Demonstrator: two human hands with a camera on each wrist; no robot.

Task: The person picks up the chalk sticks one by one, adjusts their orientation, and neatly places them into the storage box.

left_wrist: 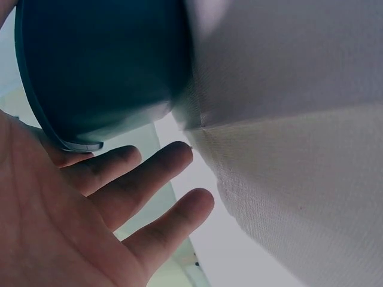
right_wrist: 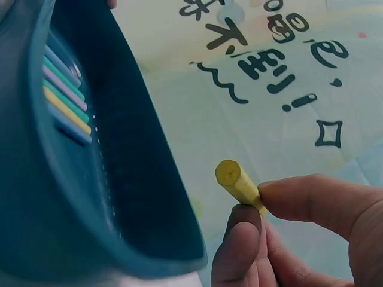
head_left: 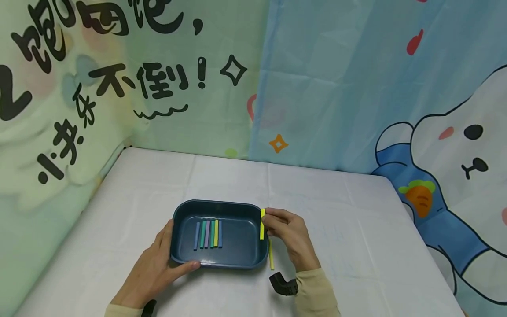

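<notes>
A stick of yellow chalk (head_left: 262,224) is pinched between the thumb and fingers of my right hand (head_left: 291,235), over the right rim of a dark blue tray (head_left: 241,260). In the right wrist view the same yellow chalk (right_wrist: 239,182) points its blunt end toward the camera. My left hand (head_left: 152,266) rests against the tray's left end, thumb along the front rim. Its other fingers (left_wrist: 149,185) are extended and spread in the left wrist view. Inside the tray, several chalk sticks (head_left: 207,234) in blue, green, purple and yellow lie side by side, left of the middle.
Another yellow chalk stick (head_left: 271,255) lies on the white tablecloth (head_left: 356,246), just off the tray's right end. Behind the table hangs a printed cloth backdrop (head_left: 317,88) with lettering and a white cartoon animal. A dark wrist strap (head_left: 283,284) shows below the right hand.
</notes>
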